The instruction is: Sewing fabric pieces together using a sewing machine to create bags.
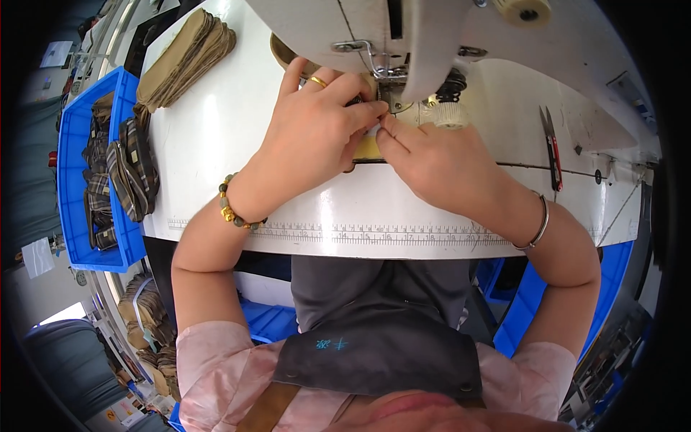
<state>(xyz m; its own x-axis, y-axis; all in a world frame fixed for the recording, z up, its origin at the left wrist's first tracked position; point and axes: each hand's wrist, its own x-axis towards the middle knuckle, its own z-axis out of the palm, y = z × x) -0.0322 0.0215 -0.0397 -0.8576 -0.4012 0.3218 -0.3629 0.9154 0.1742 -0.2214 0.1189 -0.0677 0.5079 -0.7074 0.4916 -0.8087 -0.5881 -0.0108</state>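
Note:
Both my hands are at the needle area of a white sewing machine (432, 43), close under its metal presser parts (385, 72). My left hand (317, 119), with a ring and a beaded bracelet, has its fingers bent over a tan curved fabric piece (282, 52), mostly hidden behind them. Thumb and forefinger of my right hand (432, 158) are pinched together, touching the left fingertips beside the needle. What lies in that pinch is too small to tell. A yellow patch (368, 148) shows on the machine bed between the hands.
A stack of tan fabric pieces (187, 61) lies at the far left of the white table (209, 158). Beside it stands a blue bin (72, 144) with plaid pieces (133, 169), some hanging over its edge. Red-handled thread snips (553, 151) lie on the right.

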